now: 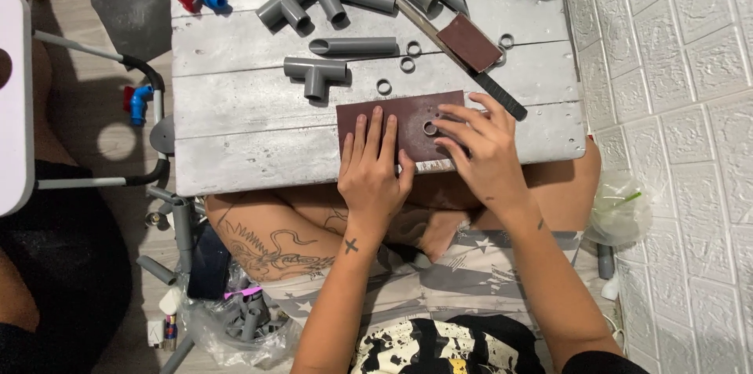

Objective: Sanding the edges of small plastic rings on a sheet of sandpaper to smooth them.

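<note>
- Sanding step: left hand [375, 170] lies flat, open, pinning the brown sandpaper sheet [404, 124] at the near edge of the grey desk [235, 107]
- Right hand [480, 146] presses a small grey ring [431, 128] onto the sheet with its fingertips, grip closed on it
- Next move likely calls for steady downward pressure and short rubbing strokes

Wall: white brick-pattern panels [674, 68], right side of frame.
Floor: pale wood planks [86, 99], left side.
Table: grey painted board top [251, 115], centre top.
Chair: white seat, metal frame [14, 99], left edge.
</note>
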